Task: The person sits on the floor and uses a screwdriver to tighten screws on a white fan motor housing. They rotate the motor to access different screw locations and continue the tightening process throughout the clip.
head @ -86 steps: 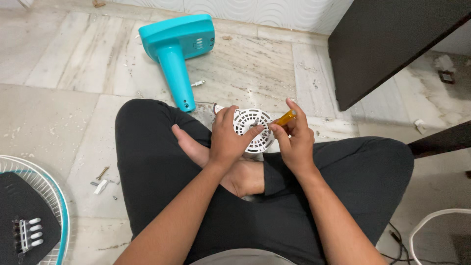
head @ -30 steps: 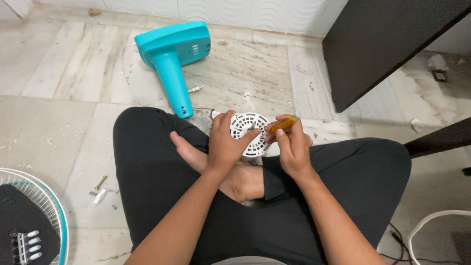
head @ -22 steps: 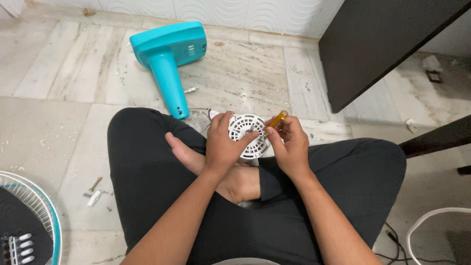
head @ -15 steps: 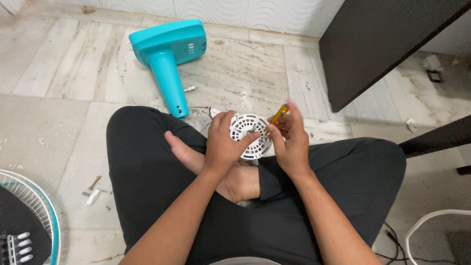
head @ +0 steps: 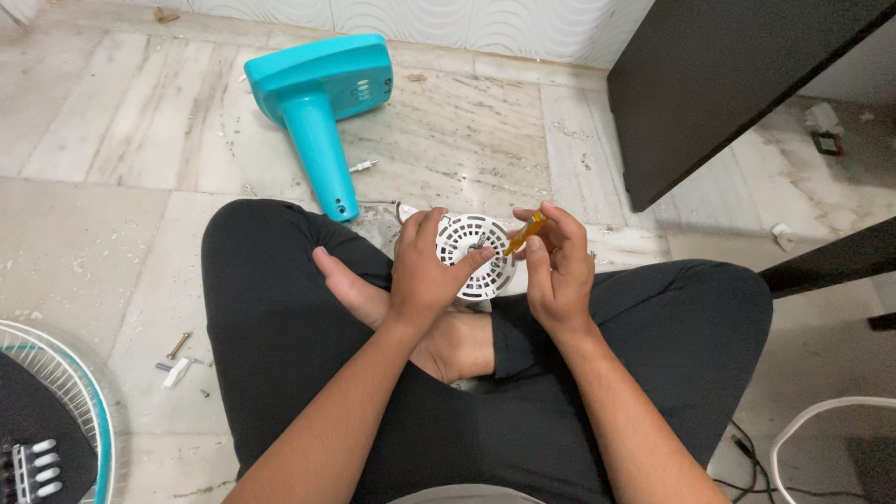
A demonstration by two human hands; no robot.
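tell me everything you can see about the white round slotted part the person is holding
The white round part looks like moulded plastic, a disc with rings of slots around a hub. It is held above the person's crossed legs, face tilted up toward the camera. The left hand grips its left edge, fingers over the rim. The right hand holds a screwdriver with an amber handle, its tip at the disc near the centre. Its lower edge is hidden behind the hands.

Black trousers (head: pixel 280 308) of plain, unmarked cloth are worn over both legs, the fabric creased at the knees. Both forearms are left bare, with no sleeve reaching them. The left hand (head: pixel 425 280) and right hand (head: pixel 560 271) are ungloved. One bare foot (head: pixel 448 341) is seen. A strip of grey garment (head: pixel 462 495) is visible at the waist.
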